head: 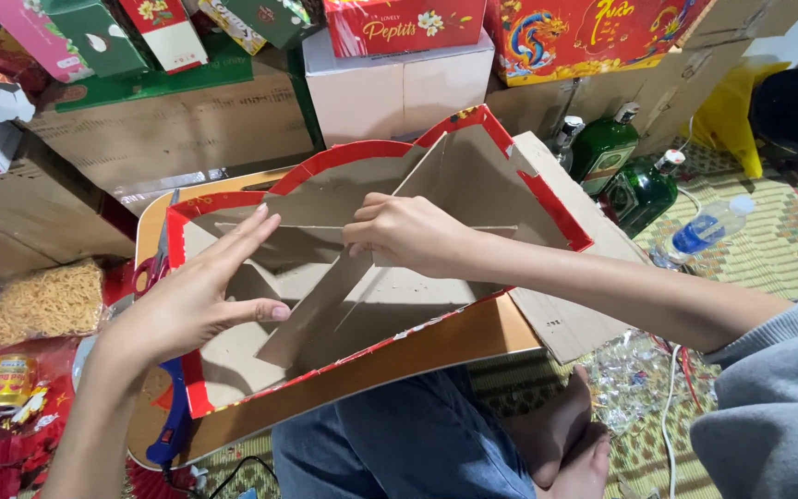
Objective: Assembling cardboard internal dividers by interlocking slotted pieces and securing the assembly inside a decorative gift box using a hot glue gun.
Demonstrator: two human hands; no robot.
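The left hand [198,300], fingers released and spread, steadies the red-edged cardboard tray [547,199] at its near left wall; the right hand [406,233], fingers grasping, pinches a cardboard divider [311,319] inside.

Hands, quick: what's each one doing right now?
Left hand: open, fingers spread, resting against the cardboard tray.
Right hand: fingers curled, pinching the cardboard divider inside it.

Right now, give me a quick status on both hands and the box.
Left hand open, flat on a cardboard divider. Right hand pinching the upright divider. Red-edged box tilted on lap. Blue tool beneath box.
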